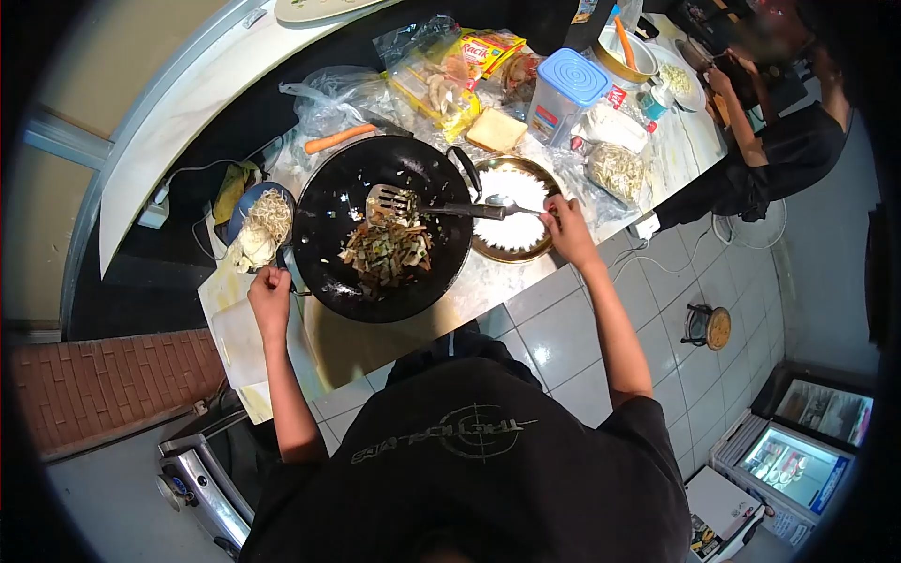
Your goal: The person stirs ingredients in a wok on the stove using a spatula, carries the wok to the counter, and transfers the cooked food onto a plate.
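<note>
A black wok (328,202) stands on the counter with a heap of chopped, cooked vegetables (385,249) in it. My left hand (270,286) is closed at the wok's left handle. On the right, my right hand (563,223) pinches the handle of a metal spoon (512,205). The spoon is above a gold-rimmed round dish (547,246) with white contents that I cannot make out. A slotted spatula (441,209) lies in the wok, its dark handle reaching over the rim toward the dish, close to the spoon.
Bean sprouts in a blue bowl (235,220) sit left of the wok. Behind it are a carrot (339,139), bread (496,130), a blue-lidded container (568,94) and bagged food (615,172). Another person (788,155) works at right. A stool (718,328) stands on the floor.
</note>
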Motion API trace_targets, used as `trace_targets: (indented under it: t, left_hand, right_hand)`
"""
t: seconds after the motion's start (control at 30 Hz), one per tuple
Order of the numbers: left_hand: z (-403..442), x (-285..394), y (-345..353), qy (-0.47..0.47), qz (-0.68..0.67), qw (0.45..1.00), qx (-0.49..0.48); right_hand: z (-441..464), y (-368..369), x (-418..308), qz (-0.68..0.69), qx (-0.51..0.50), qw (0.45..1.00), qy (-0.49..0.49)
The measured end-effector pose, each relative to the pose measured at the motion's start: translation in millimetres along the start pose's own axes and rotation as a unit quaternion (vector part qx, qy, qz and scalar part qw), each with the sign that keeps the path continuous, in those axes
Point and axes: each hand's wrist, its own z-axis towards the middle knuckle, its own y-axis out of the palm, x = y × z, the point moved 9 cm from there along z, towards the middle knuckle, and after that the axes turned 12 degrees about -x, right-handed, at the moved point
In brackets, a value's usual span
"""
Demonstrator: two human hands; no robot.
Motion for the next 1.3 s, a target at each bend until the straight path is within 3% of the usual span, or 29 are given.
trace_targets:
  t: [0.07, 0.13, 0.3, 0.33, 0.43, 0.5, 0.63, 0.73, 0.9, 1.3]
  left_hand:
    - [-3.5, -4.4, -3.9, -0.011, -0.014, 1.000, 0.012]
    - [-4.4, -4.7, -4.7, -0.005, -0.013, 1.000, 0.007]
    - [-5.0, -20.2, -4.4, -0.018, -0.034, 0.999, 0.015]
    - [-6.1, -18.2, -4.8, -0.021, -0.036, 0.999, 0.019]
    - [-9.2, -13.2, -5.7, -0.036, -0.035, 0.998, 0.023]
    - [-9.5, -12.5, -5.1, -0.037, -0.041, 0.998, 0.028]
    - [-9.4, -12.8, -5.0, -0.035, -0.042, 0.998, 0.028]
    - [-8.0, -15.4, -4.8, -0.029, -0.040, 0.998, 0.029]
    - [-7.7, -14.7, -5.6, -0.036, -0.037, 0.998, 0.028]
    - [-10.8, -8.8, -5.8, -0.033, -0.046, 0.998, 0.010]
  right_hand:
    - [0.7, 14.9, -16.5, -0.042, 0.030, 0.998, -0.047]
    - [0.4, 26.8, -21.3, -0.041, 0.020, 0.999, -0.004]
    - [-6.3, 2.1, -22.6, -0.083, 0.064, 0.994, -0.018]
    - [-8.5, -15.7, -8.5, -0.020, 0.024, 0.999, 0.015]
    - [-11.0, -41.1, 16.5, -0.054, 0.043, 0.998, -0.011]
    - [-17.2, -58.8, 18.8, -0.053, 0.124, 0.988, -0.081]
    - [-14.6, -54.7, 29.5, -0.082, 0.117, 0.987, -0.069]
    - [-12.3, -49.4, 27.3, -0.094, 0.056, 0.993, -0.036]
    - [-6.1, -39.9, 26.4, -0.200, 0.028, 0.978, -0.044]
    - [-4.7, -32.7, 4.8, -0.214, 0.052, 0.971, -0.091]
